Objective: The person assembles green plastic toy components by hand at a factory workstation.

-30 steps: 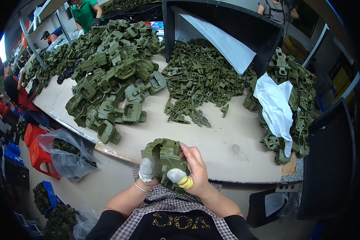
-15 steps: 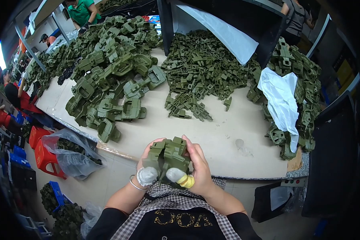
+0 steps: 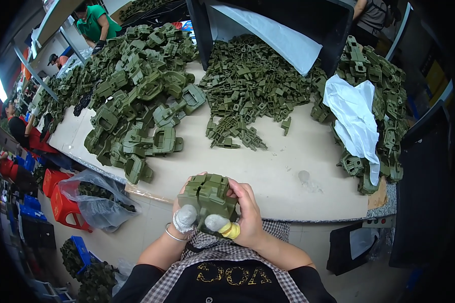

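Over my lap, just off the table's front edge, I hold an olive-green moulded plastic shell (image 3: 212, 196) in both hands. A narrow dark seam runs between its two halves. My left hand (image 3: 183, 220) grips the left half, with its thumb, wrapped in white, pressed on the near side. My right hand (image 3: 250, 214) closes round the right half, its thumb covered in white and yellow wrapping. The shell hides most of the left fingers. Beyond my hands lies a pile of small green parts (image 3: 253, 76), and larger green shells (image 3: 136, 101) are heaped to the left.
Brown board covers the table (image 3: 258, 177). At the right, a white plastic sheet (image 3: 351, 111) lies over more green parts. Black panels (image 3: 202, 35) stand at the back. Red stools (image 3: 65, 202) and a clear bag (image 3: 101, 199) are on the floor at left; other people work farther off.
The gap between the two halves of the shell has narrowed to a thin seam as my hands press together. The shell has tilted slightly in my grip.
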### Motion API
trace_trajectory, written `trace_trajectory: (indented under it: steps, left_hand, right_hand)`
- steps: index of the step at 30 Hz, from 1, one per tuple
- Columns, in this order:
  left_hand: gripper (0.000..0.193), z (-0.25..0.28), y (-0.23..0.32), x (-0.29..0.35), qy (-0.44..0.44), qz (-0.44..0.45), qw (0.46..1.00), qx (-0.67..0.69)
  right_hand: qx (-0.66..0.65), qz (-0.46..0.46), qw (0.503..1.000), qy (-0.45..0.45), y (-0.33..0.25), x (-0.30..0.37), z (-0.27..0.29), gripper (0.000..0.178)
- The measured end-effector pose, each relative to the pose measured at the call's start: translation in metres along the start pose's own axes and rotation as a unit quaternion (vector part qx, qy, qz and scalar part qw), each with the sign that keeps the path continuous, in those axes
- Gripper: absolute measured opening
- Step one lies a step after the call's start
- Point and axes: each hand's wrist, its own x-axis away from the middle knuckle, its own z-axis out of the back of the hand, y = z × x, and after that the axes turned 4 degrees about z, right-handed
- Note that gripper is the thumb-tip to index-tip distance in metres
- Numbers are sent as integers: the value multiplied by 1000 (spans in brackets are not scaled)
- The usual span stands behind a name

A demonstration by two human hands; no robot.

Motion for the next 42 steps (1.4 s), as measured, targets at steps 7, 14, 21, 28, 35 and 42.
trace_trajectory:
  steps: [7,14,21,28,35,42]
  left_hand:
    - [46,-14,-1,4,-33,-43,998,35]
    - [68,-6,1,5,-23,8,1000,8]
    - [75,-7,-3,7,-31,3,999,-31]
    - [56,-10,-5,9,-53,-20,998,-16]
    - [52,-5,-4,11,-39,-66,995,-68]
    - [50,1,-4,8,-19,27,999,3]
  right_hand:
    - [-24,3,999,-42,5,1,-1,82]
    - [-38,-36,998,-48,6,5,-4,81]
    - [34,-56,996,-66,3,8,-2,83]
    - [61,-39,997,-34,5,9,-8,83]
    - [52,-9,999,-1,5,13,-7,86]
    - [34,-29,998,-45,9,17,-6,85]
